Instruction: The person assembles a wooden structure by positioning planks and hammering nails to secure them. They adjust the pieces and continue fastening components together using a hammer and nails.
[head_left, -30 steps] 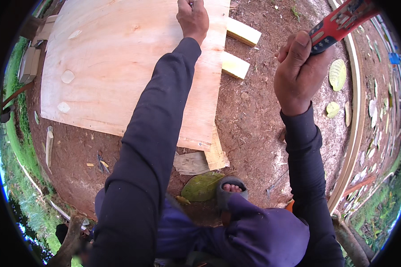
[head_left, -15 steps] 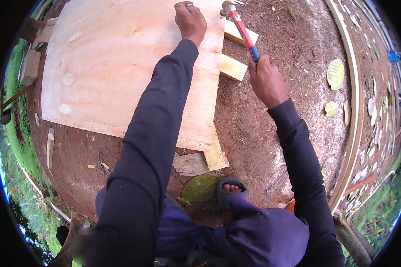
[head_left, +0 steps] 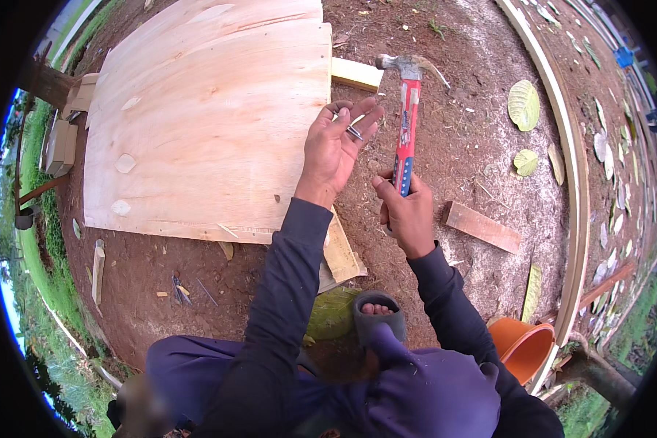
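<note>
At one o'clock, the claw hammer (head_left: 406, 117), likely stiff and head-heavy, seems best held by its blue lower grip (head_left: 403, 174), which the right hand (head_left: 407, 219) clasps, while at twelve the left hand (head_left: 330, 155) loosely curls its fingers around silvery nails (head_left: 354, 133).

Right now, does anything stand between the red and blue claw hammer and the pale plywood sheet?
Yes: in this view, the bare left hand overlaps the right edge of the plywood sheet, between it and the hammer. Farther up, a yellow wooden block juts past that edge toward the hammer head. Heights unclear.
</note>
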Demonstrator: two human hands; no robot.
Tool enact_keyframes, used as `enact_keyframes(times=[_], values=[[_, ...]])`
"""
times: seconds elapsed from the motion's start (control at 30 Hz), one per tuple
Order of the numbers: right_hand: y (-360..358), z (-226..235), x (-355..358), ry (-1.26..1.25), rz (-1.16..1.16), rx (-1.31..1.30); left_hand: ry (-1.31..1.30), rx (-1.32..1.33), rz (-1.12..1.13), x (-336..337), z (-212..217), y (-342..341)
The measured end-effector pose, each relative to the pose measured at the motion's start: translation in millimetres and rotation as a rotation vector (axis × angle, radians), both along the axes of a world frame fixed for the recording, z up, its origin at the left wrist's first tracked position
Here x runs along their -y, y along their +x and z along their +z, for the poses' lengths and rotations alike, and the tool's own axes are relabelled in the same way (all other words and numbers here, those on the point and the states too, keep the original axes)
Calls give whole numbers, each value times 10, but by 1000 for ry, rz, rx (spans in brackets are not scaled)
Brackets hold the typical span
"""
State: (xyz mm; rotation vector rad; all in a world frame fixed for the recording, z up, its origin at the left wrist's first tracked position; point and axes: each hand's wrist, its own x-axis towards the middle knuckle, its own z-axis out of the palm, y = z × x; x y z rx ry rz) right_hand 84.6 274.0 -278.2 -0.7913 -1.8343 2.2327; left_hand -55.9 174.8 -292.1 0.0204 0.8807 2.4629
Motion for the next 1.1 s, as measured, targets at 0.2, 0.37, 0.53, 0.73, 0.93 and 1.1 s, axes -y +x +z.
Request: enact_keyframes(times=[0.2, 0.37, 0.53, 0.73, 0.93, 1.1], values=[[197, 81, -97, -68, -9, -34, 175, 98, -97, 10, 22, 887], [426, 46, 5, -134, 37, -8, 110, 99, -114, 104, 20, 1104], [626, -50, 68, -32, 117, 7, -152, 65, -194, 178, -160, 1274], [813, -192, 118, -13, 23, 8, -31, 187, -126, 150, -173, 1507], [908, -244, -9, -52, -14, 104, -336, 91, -277, 373, -401, 1500], [983, -299, -17, -60, 83, 124, -465, 88, -408, 433, -267, 1542]])
